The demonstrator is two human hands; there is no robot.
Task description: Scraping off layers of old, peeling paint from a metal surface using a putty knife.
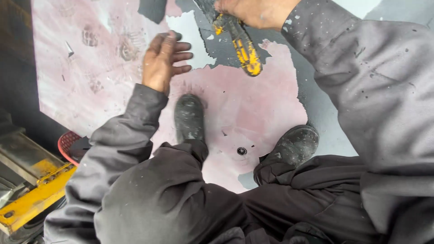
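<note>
Gripping a scraper by its yellow-black handle, the right hand is closed at the far edge. The left hand (fingers spread, holding nothing) hovers over the pink floor, left of the scraper and beyond a boot.

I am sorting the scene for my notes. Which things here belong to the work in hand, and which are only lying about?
In the work:
- right hand gripping the yellow-black tool
- left hand, open
- pink floor coating, partly scraped off

Lying about:
- red basket
- yellow machine
- small round fitting
</note>
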